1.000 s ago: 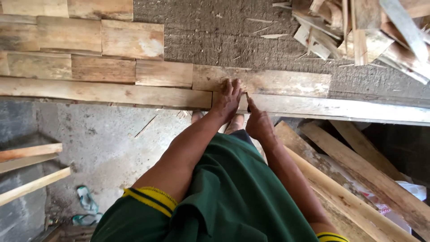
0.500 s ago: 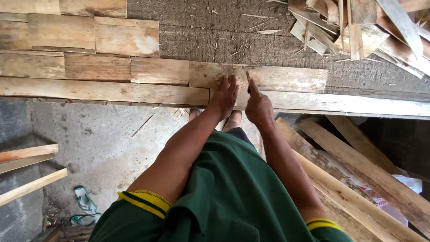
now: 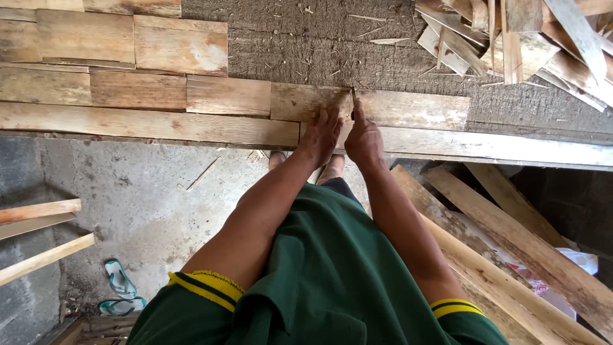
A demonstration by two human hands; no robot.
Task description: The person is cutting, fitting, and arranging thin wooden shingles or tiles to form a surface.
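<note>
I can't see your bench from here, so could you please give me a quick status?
Left hand flat on short board. Right hand beside it, finger at seam with next board. Nothing in the way.

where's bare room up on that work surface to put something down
Bare rough surface lies between the stacked boards upper left and the scrap pile upper right. It is crowded along the plank row, where both hands press.

I see my left hand (image 3: 324, 133) and right hand (image 3: 363, 135) side by side on the boards (image 3: 230, 96), at a joint. Scrap pile (image 3: 523, 38) lies far right; sandals (image 3: 121, 287) below left.
</note>
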